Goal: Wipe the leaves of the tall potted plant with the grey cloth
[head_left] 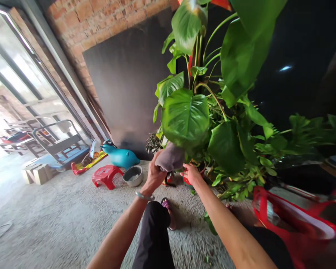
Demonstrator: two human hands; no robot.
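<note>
My left hand [154,174], with a bangle at the wrist, is closed around a bunched grey-purple cloth [171,158]. The cloth sits just below a broad green leaf [186,116] of a tall potted plant; whether they touch I cannot tell. To the right of the cloth, my right hand [193,175] reaches in under the leaves with its fingers apart and nothing visible in them. Close beneath it shows part of a red pot [187,182]. Foliage hides the plant's base.
At left on the concrete floor are a grey bowl [133,176], a red stool [106,176], a teal animal toy [120,157] and a platform trolley [58,149]. A red bag [294,220] lies at right. A dark panel [126,82] leans against the brick wall.
</note>
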